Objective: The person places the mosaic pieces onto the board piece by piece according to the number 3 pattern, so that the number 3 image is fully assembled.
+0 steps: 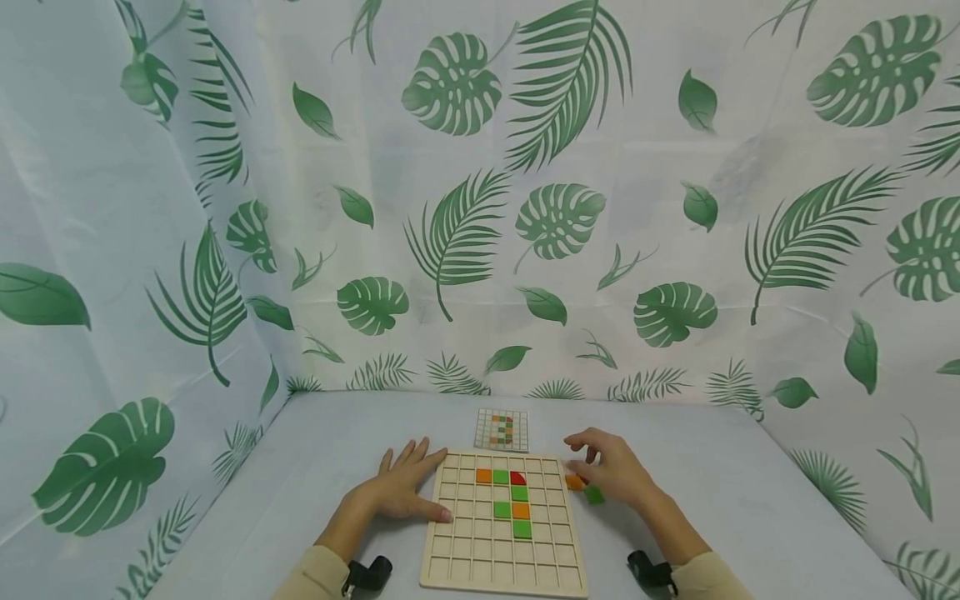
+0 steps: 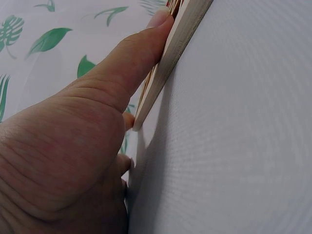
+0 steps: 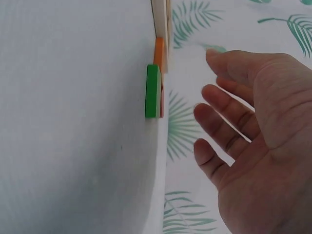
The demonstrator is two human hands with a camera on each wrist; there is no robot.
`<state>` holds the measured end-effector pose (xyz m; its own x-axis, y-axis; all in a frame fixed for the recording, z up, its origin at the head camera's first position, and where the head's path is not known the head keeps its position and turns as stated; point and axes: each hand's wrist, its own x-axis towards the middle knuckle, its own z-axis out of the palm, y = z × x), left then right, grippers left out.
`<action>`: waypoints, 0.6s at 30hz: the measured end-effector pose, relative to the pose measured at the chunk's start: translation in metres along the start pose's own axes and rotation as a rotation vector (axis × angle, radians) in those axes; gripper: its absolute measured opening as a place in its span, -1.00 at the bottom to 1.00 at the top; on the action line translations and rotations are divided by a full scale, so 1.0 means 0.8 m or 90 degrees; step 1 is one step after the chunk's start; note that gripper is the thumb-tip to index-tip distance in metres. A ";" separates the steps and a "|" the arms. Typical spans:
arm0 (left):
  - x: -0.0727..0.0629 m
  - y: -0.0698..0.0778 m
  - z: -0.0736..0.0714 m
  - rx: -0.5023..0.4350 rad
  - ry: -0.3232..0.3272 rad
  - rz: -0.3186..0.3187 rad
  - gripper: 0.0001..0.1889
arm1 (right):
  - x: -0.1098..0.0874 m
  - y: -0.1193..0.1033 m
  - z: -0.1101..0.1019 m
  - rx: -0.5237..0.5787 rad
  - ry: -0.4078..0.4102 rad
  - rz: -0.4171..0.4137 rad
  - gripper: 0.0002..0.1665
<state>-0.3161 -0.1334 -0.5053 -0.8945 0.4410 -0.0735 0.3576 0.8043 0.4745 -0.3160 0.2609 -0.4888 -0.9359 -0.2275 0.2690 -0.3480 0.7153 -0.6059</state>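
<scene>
A wooden grid board (image 1: 467,552) lies on the table with several orange, green and red square tiles set in its cells, among them a red tile (image 1: 517,478). My left hand (image 1: 401,485) rests at the board's left edge, fingers spread and thumb laid over the rim. Above the loose tiles beside the board's right edge hovers my right hand (image 1: 613,468), its fingers loosely bent with nothing between them. Below it lie an orange tile (image 1: 574,482) and a green tile (image 3: 152,91). A bit of red shows behind the green one in the right wrist view.
A small pattern card (image 1: 501,429) with a printed grid of coloured squares lies just beyond the board. White cloth covers the table (image 1: 330,442). Leaf-print curtains (image 1: 480,250) stand behind it and at the sides.
</scene>
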 end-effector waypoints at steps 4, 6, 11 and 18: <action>-0.001 0.001 -0.001 -0.002 -0.001 0.001 0.21 | 0.000 0.007 -0.002 -0.008 -0.003 0.018 -0.65; -0.001 0.003 -0.002 -0.002 -0.001 0.001 0.21 | 0.000 0.010 -0.002 -0.017 -0.004 0.030 -0.68; -0.002 0.004 -0.002 0.004 -0.001 -0.002 0.20 | 0.000 0.015 -0.003 -0.031 -0.013 0.055 -0.72; 0.001 0.000 -0.001 0.002 -0.001 0.001 0.21 | -0.001 0.015 -0.005 -0.015 -0.033 0.068 -0.77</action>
<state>-0.3172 -0.1338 -0.5047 -0.8936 0.4427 -0.0734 0.3601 0.8051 0.4713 -0.3190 0.2723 -0.4935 -0.9695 -0.1822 0.1642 -0.2449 0.7525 -0.6114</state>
